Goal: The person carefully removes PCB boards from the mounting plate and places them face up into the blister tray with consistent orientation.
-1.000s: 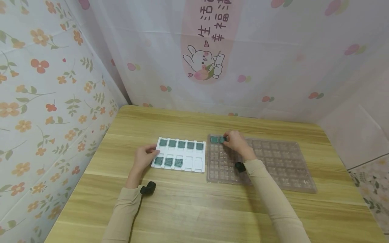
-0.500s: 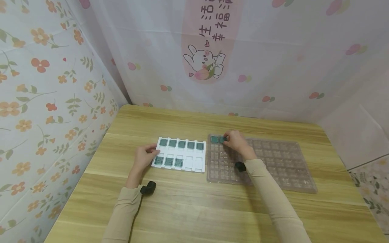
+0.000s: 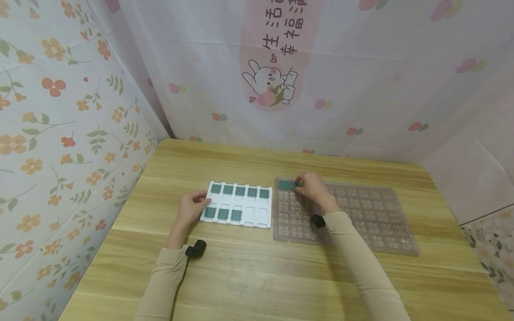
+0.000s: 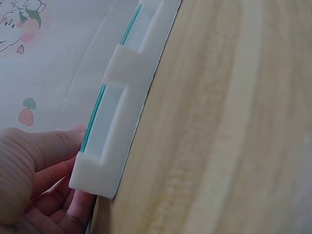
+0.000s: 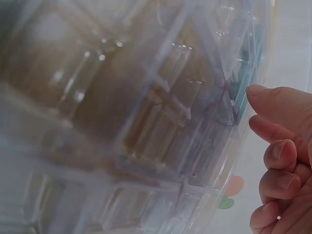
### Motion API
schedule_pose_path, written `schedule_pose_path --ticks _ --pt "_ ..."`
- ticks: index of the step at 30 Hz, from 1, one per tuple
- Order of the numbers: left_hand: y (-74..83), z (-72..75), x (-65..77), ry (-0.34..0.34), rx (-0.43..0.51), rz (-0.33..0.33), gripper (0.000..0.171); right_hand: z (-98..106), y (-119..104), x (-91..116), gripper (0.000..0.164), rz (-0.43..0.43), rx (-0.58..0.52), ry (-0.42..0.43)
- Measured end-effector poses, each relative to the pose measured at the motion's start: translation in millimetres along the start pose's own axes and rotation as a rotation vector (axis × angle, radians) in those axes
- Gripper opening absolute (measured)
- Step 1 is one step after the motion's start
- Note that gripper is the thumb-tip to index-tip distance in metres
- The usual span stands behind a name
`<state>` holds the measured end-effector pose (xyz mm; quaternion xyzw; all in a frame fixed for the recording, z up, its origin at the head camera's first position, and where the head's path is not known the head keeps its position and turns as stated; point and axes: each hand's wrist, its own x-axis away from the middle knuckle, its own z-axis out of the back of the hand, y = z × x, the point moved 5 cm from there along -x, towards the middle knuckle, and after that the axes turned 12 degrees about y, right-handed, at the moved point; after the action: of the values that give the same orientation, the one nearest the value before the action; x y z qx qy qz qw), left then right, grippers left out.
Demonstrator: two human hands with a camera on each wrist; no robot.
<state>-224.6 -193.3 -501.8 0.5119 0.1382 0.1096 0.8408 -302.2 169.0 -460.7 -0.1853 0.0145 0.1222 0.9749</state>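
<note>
My left hand (image 3: 191,207) grips the left edge of a white foam-like tray (image 3: 250,209), thumb on top and fingers curled at the side and below. Small square green circuit boards (image 3: 227,189) sit in its back row and in the left part of its front row. At the back left corner of a clear plastic compartment tray (image 3: 361,214), my right hand (image 3: 315,189) pinches a green circuit board (image 3: 293,184) at the second compartment. The thumb tip is right at the board's edge in the right wrist view. Another circuit board (image 3: 283,184) lies in the corner compartment beside it.
Both trays lie side by side on a wood-grain table (image 3: 241,276), a narrow gap between them. Behind the table hangs a printed curtain (image 3: 341,89), and a floral cloth (image 3: 72,133) hangs at the left. Black wrist cameras (image 3: 196,248) are strapped to both sleeves.
</note>
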Motion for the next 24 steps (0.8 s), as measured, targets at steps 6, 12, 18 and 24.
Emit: schedule_pose_path --ticks 6,12,18,24 --pt "0.7 0.2 0.3 0.003 0.007 -0.014 0.03 0.8 -1.1 1.9 0.028 0.026 0.005 0.036" --pt "1.1 0.4 0.4 0.003 0.003 -0.025 0.03 1.0 -3.0 2.8 0.028 0.059 0.009 0.067" --pt "0.5 -0.3 0.4 -0.001 -0.002 -0.012 0.03 1.3 -4.8 5.5 0.029 0.043 -0.033 0.061" --pt "0.3 -0.3 0.6 -0.001 0.004 0.003 0.031 2.8 -7.9 9.9 0.029 0.053 -0.094 0.073"
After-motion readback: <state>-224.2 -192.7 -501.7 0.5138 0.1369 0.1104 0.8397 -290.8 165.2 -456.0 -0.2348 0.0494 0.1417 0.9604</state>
